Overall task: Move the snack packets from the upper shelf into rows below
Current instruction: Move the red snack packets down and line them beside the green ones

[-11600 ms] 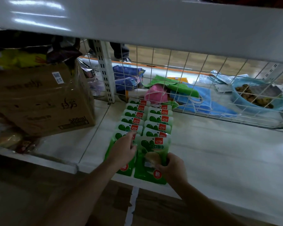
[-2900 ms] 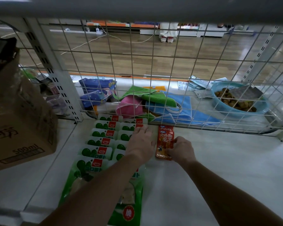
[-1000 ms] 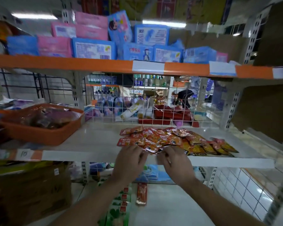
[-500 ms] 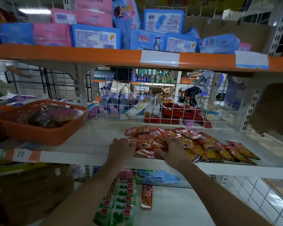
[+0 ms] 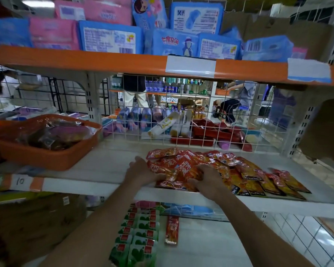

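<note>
Where left hand (image 5: 143, 170) faces right hand (image 5: 207, 177), packets (image 5: 181, 162) lie.

Bare shelf board (image 5: 112, 162) lies open between the orange basket (image 5: 46, 157) and the heap of red packets (image 5: 226, 160), with a wire grid (image 5: 201, 120) closing the back. On the lower shelf (image 5: 220, 243), bare room lies right of the single red packet (image 5: 171, 230).

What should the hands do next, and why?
Probably pinch a few packets and lift them clear. The left hand and right hand both sit on the near edge of the red packet pile, and only one red packet lies on the lower shelf beside the green packets, so that row has barely started.
</note>
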